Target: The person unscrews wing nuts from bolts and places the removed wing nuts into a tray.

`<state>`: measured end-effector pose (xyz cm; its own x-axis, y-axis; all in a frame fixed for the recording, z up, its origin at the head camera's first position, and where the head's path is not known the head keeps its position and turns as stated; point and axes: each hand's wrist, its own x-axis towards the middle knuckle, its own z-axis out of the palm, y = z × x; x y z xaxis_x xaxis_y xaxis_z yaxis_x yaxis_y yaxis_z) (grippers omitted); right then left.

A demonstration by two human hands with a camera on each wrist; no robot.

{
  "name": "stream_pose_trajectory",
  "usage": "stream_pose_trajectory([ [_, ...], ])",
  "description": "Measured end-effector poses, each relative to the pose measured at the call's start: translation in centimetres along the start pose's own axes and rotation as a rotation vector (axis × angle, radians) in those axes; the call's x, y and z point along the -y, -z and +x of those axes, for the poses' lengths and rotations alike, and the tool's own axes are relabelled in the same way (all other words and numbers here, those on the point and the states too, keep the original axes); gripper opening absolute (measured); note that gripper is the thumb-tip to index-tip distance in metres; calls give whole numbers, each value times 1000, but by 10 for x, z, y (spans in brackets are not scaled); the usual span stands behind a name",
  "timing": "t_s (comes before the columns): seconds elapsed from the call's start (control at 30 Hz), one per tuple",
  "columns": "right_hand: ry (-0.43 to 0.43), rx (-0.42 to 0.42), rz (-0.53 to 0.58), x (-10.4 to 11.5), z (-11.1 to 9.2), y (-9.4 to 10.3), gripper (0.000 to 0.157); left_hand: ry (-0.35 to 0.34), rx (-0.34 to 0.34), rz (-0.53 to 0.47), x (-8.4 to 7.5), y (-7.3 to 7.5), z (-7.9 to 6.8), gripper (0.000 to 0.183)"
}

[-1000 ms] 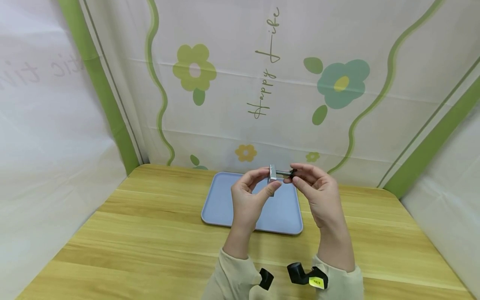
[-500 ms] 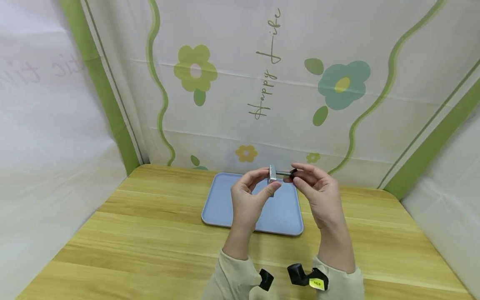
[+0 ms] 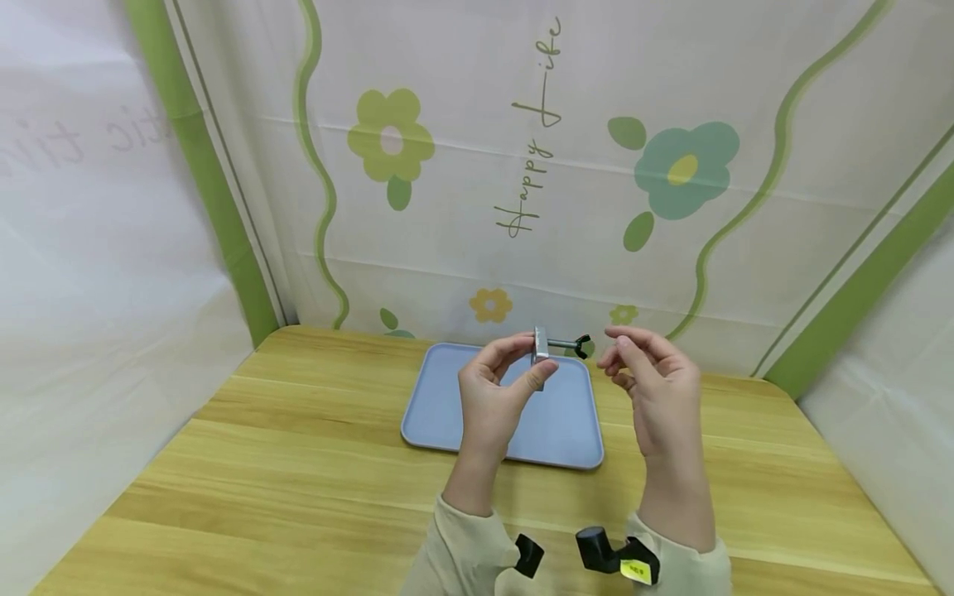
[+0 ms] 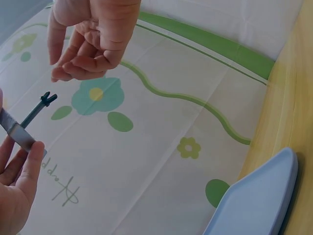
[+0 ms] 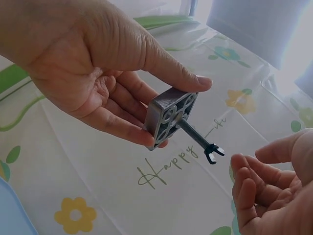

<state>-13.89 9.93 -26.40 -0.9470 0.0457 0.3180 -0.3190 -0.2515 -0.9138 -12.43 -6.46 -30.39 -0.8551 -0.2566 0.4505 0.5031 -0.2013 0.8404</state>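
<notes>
My left hand (image 3: 492, 401) pinches a square grey metal block (image 5: 168, 115) between thumb and fingers, held up over the tray. The block's face has several round recesses. From its middle sticks out a threaded rod (image 5: 193, 134), tipped with a dark wing nut (image 5: 213, 152). In the head view the rod points right, toward my right hand (image 3: 663, 389). That hand holds nothing; its fingers are loosely bent, a short gap away from the wing nut (image 3: 582, 346). The left wrist view shows the same gap between the right hand (image 4: 95, 44) and the wing nut (image 4: 48, 99).
A light blue tray (image 3: 555, 443) lies on the wooden table (image 3: 298, 463) beneath the hands. Behind it hangs a white curtain (image 3: 447, 223) with printed flowers, and more white cloth closes off both sides. Black camera mounts (image 3: 619, 555) sit at the sleeves.
My right hand has let go of the wing nut and drawn back to the right, baring it. The left hand keeps the block in the same spot.
</notes>
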Motion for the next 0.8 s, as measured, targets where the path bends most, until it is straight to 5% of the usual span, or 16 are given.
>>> stream_pose_trajectory([
  [0.2,-5,129,-80,0,-2,-1,17,-7,1,-2,0,0,0,36],
  [0.8,-57,210,-122,-6,2,0,19,-6,5,3,-1,-1,1,34],
])
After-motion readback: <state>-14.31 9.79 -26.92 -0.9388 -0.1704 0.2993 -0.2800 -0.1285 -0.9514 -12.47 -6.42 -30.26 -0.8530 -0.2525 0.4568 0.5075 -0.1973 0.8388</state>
